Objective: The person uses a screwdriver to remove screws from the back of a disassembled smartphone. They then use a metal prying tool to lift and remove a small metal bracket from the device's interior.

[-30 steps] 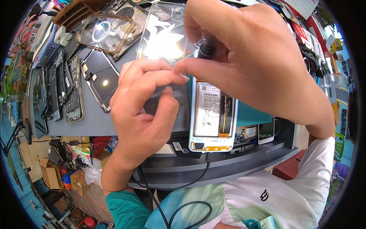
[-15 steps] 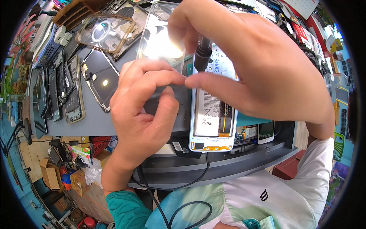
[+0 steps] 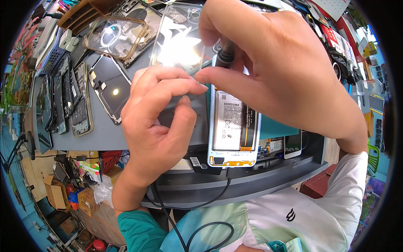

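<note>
My right hand [image 3: 277, 71] arches over the upper end of an opened phone [image 3: 211, 145] and grips a black screwdriver [image 3: 225, 56] that points down. The screwdriver's tip is out of sight. The phone lies with its back off; a white battery [image 3: 228, 122] and an orange flex strip along the bottom show. Beside the phone on the left, my left hand [image 3: 157, 109] is loosely curled, its thumb apart from the index finger and nothing visible between them. The left index fingertip is close to my right thumb. My right hand covers the phone's top right part.
Under the phone lies a teal mat [image 3: 277, 122]. A clear case [image 3: 176, 38] glares beyond my left hand. Several dismantled phones and a dark back panel [image 3: 111, 90] lie left. In the drawer [image 3: 268, 170] are a white phone [image 3: 292, 146] and a cable [image 3: 226, 189].
My right hand and the screwdriver have shifted slightly up and to the right over the phone, uncovering more of the battery. My left hand has barely moved.
</note>
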Available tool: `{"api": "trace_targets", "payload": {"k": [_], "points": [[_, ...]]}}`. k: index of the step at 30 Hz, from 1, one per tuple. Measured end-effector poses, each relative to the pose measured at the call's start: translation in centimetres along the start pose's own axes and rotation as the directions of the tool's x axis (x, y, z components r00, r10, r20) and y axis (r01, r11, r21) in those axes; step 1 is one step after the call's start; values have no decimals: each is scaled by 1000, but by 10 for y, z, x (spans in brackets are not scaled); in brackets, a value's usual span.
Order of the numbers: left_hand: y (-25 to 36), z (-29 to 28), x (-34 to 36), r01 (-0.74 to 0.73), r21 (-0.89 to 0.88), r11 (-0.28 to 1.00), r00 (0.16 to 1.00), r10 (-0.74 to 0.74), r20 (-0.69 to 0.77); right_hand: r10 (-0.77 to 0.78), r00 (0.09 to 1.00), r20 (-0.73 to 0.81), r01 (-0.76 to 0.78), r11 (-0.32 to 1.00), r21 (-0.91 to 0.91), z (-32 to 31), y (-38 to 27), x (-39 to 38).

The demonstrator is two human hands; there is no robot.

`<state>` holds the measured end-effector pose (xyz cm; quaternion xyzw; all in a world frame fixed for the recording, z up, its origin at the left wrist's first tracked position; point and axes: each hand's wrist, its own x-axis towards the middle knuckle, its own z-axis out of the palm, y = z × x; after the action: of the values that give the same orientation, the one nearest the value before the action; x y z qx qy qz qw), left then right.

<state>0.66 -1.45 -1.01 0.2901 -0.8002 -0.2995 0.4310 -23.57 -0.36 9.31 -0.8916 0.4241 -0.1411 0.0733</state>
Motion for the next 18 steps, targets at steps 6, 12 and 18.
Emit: {"api": "trace_targets", "payload": {"k": [6,12,18], "points": [[1,1,1,12,6,1000,1000,-12,3,9,1000,-4,-9,1000,0,0,2,-1],[0,0,0,0,-1,1000,1000,0,2,14,1000,-15,-14,1000,3,-1,3,-5],[1,3,3,2,-7,1000,1000,-2,-8,15,999,-48,-13,1000,27,-7,7,-13]]}}
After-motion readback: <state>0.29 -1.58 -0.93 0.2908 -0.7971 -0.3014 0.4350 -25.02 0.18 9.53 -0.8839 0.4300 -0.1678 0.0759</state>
